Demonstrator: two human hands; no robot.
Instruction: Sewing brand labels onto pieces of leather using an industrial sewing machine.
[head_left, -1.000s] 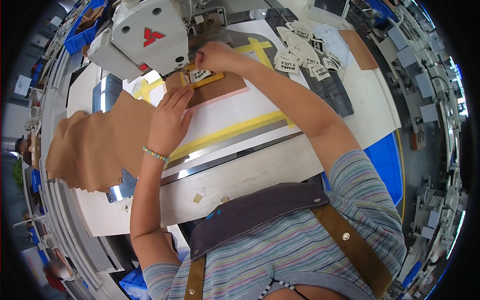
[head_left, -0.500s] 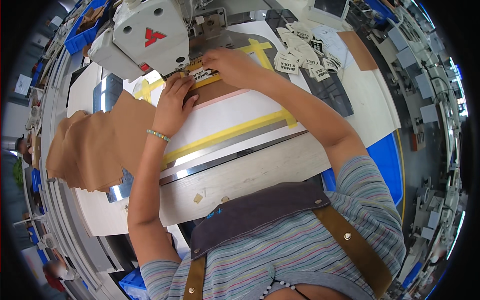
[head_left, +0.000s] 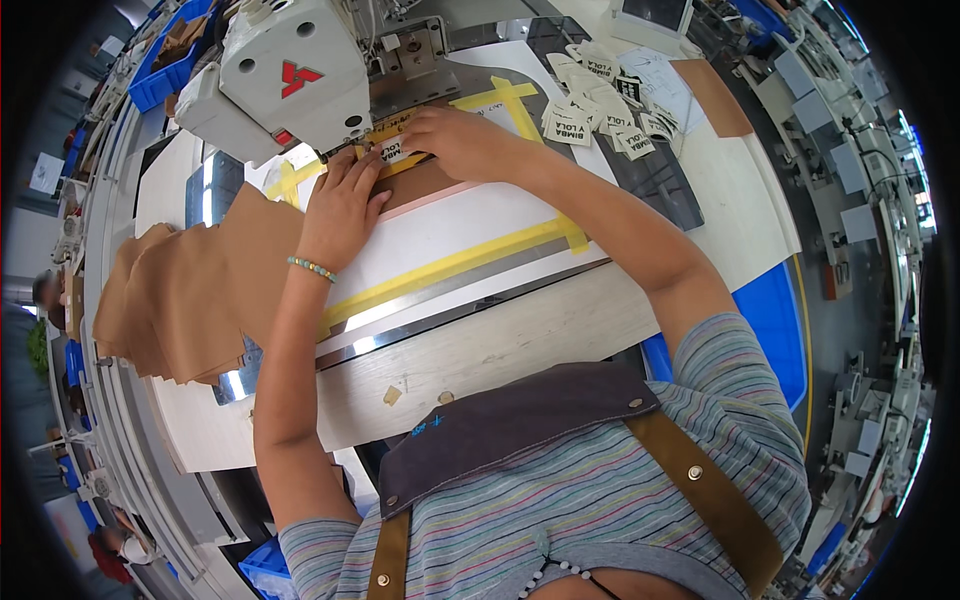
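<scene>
Under the head of a white sewing machine (head_left: 290, 75), a white woven label (head_left: 396, 154) with dark lettering lies within a yellow-edged template slot, over a brown material piece (head_left: 425, 184) with a pinkish edge. My left hand (head_left: 343, 208) lies palm down at the label's left end, fingers stretched out close to the needle area. From the right, my right hand (head_left: 455, 145) rests its fingers over the label's right part, covering it; the fingers look extended, and their tips are partly hidden. White sheeting edged with yellow tape (head_left: 450, 265) surrounds the piece.
A fanned stack of brown pieces (head_left: 190, 290) lies at the left. Loose labels (head_left: 595, 100) are heaped at the back right, near a brown piece (head_left: 712, 97) and a small screen device (head_left: 655, 22). A blue bin (head_left: 770, 325) stands beside the table's right edge.
My right hand has shifted slightly left and its fingers have come down flatter, covering more of the label's right end. My left hand stays nearly in place.
</scene>
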